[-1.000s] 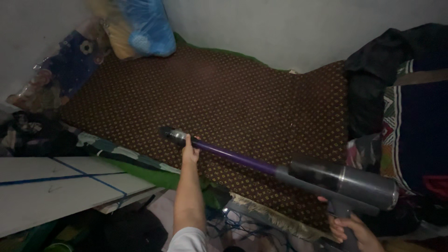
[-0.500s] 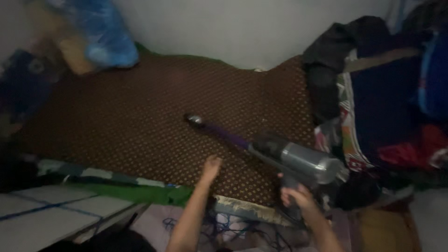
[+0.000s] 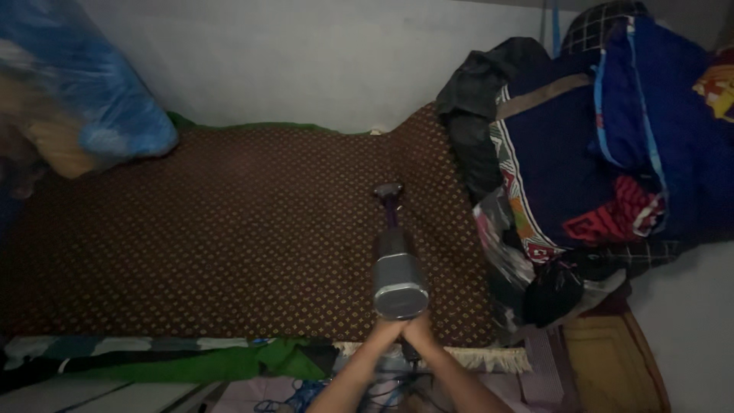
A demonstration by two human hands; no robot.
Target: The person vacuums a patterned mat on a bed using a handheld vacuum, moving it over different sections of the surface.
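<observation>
A cordless stick vacuum (image 3: pixel 397 268), grey-bodied with a purple tube, points away from me over a brown dotted bedcover (image 3: pixel 229 229). Its tube end (image 3: pixel 388 191) hovers near the far right of the cover. My left hand (image 3: pixel 386 330) and my right hand (image 3: pixel 420 330) are pressed together just under the grey canister, both wrapped around the vacuum's handle, which is mostly hidden behind the canister and my fingers.
A tall heap of blankets and clothes (image 3: pixel 596 153) fills the right side. A blue plastic-wrapped pillow (image 3: pixel 84 99) lies at the far left. Green cloth (image 3: pixel 229 363) hangs along the near bed edge beside a fringe (image 3: pixel 489 356). A pale wall (image 3: pixel 306 61) is behind.
The vacuum swung from a slanted pose to pointing straight ahead. My left hand left the tube and joined the right hand at the handle. The view shifted right.
</observation>
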